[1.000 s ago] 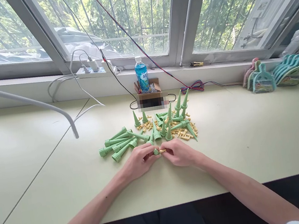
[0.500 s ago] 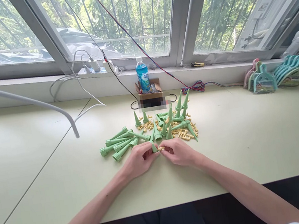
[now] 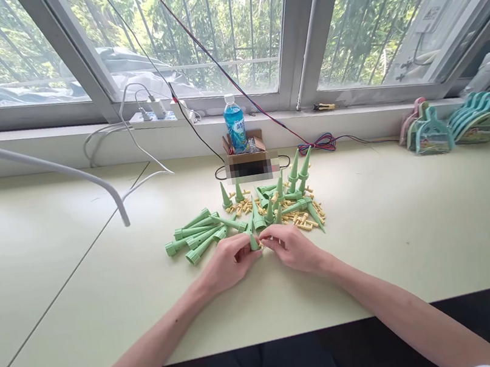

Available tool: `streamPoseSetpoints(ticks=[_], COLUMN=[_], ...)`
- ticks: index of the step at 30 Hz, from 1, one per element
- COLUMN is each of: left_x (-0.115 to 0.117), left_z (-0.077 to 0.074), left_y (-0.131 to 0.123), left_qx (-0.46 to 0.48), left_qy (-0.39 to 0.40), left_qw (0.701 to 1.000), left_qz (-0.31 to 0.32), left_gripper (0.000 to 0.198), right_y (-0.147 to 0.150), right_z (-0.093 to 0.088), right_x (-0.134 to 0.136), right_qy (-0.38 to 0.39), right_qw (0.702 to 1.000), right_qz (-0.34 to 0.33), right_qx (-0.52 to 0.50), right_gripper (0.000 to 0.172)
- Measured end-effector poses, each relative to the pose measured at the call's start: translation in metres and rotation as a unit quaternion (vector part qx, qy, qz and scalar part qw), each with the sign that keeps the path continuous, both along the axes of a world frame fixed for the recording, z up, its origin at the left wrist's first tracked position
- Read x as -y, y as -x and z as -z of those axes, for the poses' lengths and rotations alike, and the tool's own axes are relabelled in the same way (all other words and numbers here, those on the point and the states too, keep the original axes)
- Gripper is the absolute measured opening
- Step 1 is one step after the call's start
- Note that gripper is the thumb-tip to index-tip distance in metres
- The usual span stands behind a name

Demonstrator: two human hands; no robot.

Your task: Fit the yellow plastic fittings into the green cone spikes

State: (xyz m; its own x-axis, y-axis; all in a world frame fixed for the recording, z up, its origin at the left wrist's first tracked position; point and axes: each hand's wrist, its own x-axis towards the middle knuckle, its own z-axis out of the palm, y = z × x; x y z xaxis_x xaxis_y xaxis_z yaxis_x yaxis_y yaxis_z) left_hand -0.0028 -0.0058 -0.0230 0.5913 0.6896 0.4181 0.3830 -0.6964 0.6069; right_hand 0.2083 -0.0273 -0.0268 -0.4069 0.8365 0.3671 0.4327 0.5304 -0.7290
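Observation:
My left hand (image 3: pixel 231 262) is closed on a green cone (image 3: pixel 254 242), which stands point up between the fingers. Just to its right, my right hand (image 3: pixel 292 246) pinches at a small yellow piece (image 3: pixel 261 244) against the cone's side; the fingertips mostly hide this piece. Beyond my hands lies a pile of small yellow connectors (image 3: pixel 302 220) mixed with green cones, some upright and others lying down. Several green spikes with ribbed collars (image 3: pixel 197 254) lie to the left of the pile.
Behind the pile, a blue bottle (image 3: pixel 235 125) stands in a small cardboard box (image 3: pixel 258 138). Coiled cable (image 3: pixel 322 142) lies behind on the right, near small dustpans (image 3: pixel 432 130). A white bar (image 3: pixel 62 165) crosses the left side.
My right hand's fingertips have closed in on the green cone, and less of the yellow piece shows. My left hand has stayed almost still.

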Motion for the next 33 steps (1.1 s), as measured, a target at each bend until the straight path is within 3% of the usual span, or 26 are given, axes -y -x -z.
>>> streamPoseSetpoints(ticks=[11, 20, 24, 29, 33], left_x=[0.0, 0.0, 0.0, 0.0, 0.0], left_z=[-0.001, 0.0, -0.003, -0.01, -0.01], left_y=[-0.001, -0.001, -0.002, -0.001, -0.001], left_qx=[-0.003, -0.003, 0.034, 0.093, 0.096], left_qy=[-0.017, -0.001, 0.072, 0.203, 0.241], left_qw=[1.0, 1.0, 0.996, 0.974, 0.965], left_qz=[0.015, -0.005, -0.026, -0.035, -0.025], left_gripper=[0.026, 0.016, 0.016, 0.027, 0.03], right_y=[0.003, 0.005, 0.004, 0.003, 0.002], right_z=[0.001, 0.001, -0.001, 0.002, 0.006], right_x=[0.002, 0.002, 0.003, 0.003, 0.002], right_qy=[0.072, 0.054, 0.013, -0.012, -0.024], right_qw=[0.997, 0.997, 0.999, 0.999, 0.999], right_qz=[0.006, 0.017, 0.028, 0.011, 0.011], right_qx=[-0.041, -0.048, -0.035, -0.044, -0.03], right_gripper=[0.012, 0.013, 0.009, 0.016, 0.013])
